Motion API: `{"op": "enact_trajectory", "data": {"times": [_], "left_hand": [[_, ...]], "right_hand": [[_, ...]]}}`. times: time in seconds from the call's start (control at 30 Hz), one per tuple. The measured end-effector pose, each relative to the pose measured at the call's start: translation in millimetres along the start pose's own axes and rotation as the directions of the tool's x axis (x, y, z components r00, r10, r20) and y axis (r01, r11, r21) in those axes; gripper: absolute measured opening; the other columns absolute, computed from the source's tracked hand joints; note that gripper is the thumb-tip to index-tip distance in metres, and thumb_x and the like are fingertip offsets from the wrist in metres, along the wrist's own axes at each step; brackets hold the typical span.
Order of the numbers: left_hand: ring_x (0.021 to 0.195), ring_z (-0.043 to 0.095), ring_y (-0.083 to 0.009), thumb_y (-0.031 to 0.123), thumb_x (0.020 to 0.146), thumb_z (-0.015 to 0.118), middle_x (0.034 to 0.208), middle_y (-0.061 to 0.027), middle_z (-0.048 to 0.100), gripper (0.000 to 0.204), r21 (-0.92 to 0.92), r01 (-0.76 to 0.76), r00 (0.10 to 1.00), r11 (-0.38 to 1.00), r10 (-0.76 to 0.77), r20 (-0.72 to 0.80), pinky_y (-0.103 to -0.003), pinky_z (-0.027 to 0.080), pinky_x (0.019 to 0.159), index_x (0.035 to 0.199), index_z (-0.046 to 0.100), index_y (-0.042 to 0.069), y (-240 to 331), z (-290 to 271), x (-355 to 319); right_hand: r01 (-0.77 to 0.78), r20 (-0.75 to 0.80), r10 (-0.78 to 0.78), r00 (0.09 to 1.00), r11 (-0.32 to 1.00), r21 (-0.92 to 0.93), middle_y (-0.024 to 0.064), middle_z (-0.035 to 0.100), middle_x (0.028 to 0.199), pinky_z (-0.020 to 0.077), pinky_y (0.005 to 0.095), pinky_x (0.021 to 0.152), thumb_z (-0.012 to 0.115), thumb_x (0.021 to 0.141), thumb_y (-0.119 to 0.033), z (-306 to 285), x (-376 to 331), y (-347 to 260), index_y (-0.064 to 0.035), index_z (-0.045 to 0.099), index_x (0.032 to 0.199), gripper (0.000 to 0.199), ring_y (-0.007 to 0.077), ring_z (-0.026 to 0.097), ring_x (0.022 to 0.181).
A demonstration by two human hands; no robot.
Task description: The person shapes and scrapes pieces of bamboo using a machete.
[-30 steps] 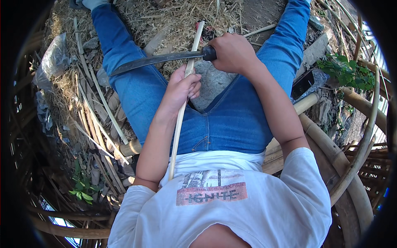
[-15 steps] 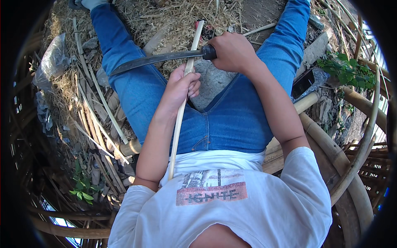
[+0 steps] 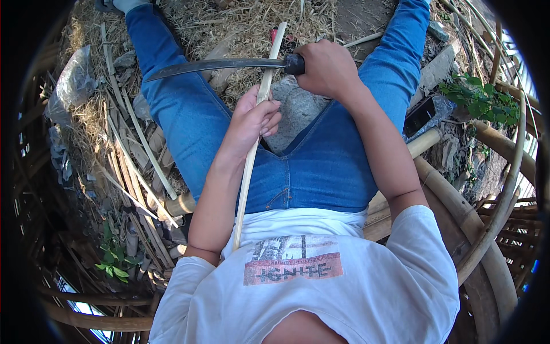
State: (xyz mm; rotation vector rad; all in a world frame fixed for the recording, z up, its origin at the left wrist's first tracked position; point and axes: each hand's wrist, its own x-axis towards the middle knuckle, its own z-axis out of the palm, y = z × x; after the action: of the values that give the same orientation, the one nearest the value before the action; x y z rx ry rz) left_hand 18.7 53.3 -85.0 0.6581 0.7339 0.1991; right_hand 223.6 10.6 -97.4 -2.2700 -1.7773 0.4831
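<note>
My left hand (image 3: 252, 119) is wrapped round a long pale bamboo strip (image 3: 248, 178), which runs from against my shirt up between my thighs and past the hand. My right hand (image 3: 328, 70) grips the black handle of a large knife (image 3: 215, 66) with a long, dark, slightly curved blade. The blade lies across the strip above my left hand, its tip pointing left over my left thigh. Behind the strip, a grey stone (image 3: 295, 109) sits between my legs. The exact contact of edge and strip cannot be made out.
Pale shavings (image 3: 200, 23) cover the ground ahead between my legs. Split bamboo pieces (image 3: 143, 137) and a clear plastic bag (image 3: 74, 83) lie at the left. On the right are a black phone-like object (image 3: 420, 116), a leafy plant (image 3: 481, 98) and bent bamboo poles (image 3: 487, 241).
The knife has moved up along the strip, away from my body, with my right hand shifting slightly right. My left hand and the strip have barely moved.
</note>
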Motion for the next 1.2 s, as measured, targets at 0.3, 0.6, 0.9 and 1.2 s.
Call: {"op": "enact_trajectory", "data": {"times": [0.3, 0.6, 0.9, 1.2], "left_hand": [[0.043, 0.030, -0.0032, 0.002, 0.096, 0.051, 0.058, 0.0060, 0.034, 0.013, -0.051, -0.006, 1.000, 0.999, 0.008, 0.030, -0.020, 0.025, 0.041, 0.097, 0.041, 0.011, 3.6, 0.8, -4.1], [0.044, 0.030, -0.0032, 0.002, 0.096, 0.050, 0.058, 0.0063, 0.033, 0.012, -0.047, -0.012, 1.000, 0.999, 0.013, 0.018, -0.021, 0.025, 0.041, 0.095, 0.042, 0.011, 4.8, 4.9, -6.4], [0.044, 0.030, -0.0033, 0.005, 0.098, 0.050, 0.058, 0.0060, 0.034, 0.008, -0.036, -0.010, 1.000, 0.999, 0.011, 0.026, -0.021, 0.026, 0.041, 0.097, 0.043, 0.009, 3.3, 7.1, -5.4], [0.046, 0.032, -0.0033, 0.008, 0.101, 0.049, 0.059, 0.0062, 0.034, 0.006, 0.000, -0.005, 1.000, 1.000, 0.005, 0.005, -0.021, 0.028, 0.043, 0.098, 0.044, 0.010, 0.4, -0.9, -3.3]], "right_hand": [[0.125, -0.050, -0.123, 0.991, 0.992, 0.027, 0.0168, 0.068, 0.071, 0.0570, 0.0468, 0.068, 0.069, 0.062, -0.018, -3.1, -3.1, -8.1, -0.0101, 0.074, 0.089, 0.029, 0.0360, 0.069, 0.070], [0.030, -0.047, -0.029, 0.998, 0.999, 0.015, 0.0169, 0.069, 0.072, 0.0572, 0.0471, 0.070, 0.069, 0.064, -0.018, -5.7, -0.3, -9.6, -0.0100, 0.075, 0.088, 0.026, 0.0364, 0.070, 0.071], [-0.090, -0.095, 0.089, 0.991, 0.996, 0.000, 0.0172, 0.069, 0.073, 0.0579, 0.0468, 0.071, 0.067, 0.068, -0.019, -9.0, -0.9, 4.8, -0.0103, 0.075, 0.088, 0.023, 0.0362, 0.070, 0.073], [0.073, -0.004, -0.073, 0.997, 0.997, 0.017, 0.0166, 0.068, 0.069, 0.0559, 0.0478, 0.070, 0.069, 0.064, -0.018, -3.2, 0.0, -6.1, -0.0097, 0.074, 0.088, 0.026, 0.0367, 0.069, 0.070]]}}
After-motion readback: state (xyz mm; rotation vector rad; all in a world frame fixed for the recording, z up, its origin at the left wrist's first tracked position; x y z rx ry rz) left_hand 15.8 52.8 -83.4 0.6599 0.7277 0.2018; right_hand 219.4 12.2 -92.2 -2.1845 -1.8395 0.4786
